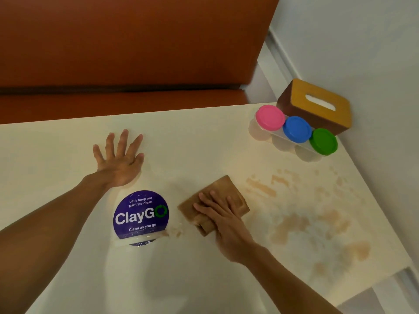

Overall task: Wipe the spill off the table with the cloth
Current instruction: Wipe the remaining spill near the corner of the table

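Observation:
A folded brown cloth [223,191] lies flat on the cream table [204,137], near its middle. My right hand [223,219] presses down on the cloth with straight fingers. Brownish smears of the spill [310,220] spread over the table to the right of the cloth, and a small patch lies just left of it near the sticker. My left hand [120,158] rests flat on the table at the left, fingers spread, holding nothing.
A round purple ClayGo sticker [140,215] is on the table between my arms. At the back right stand three small tubs with pink [269,117], blue [297,129] and green [323,141] lids, and a wooden tissue box [317,105] against the wall. An orange bench lies beyond the far edge.

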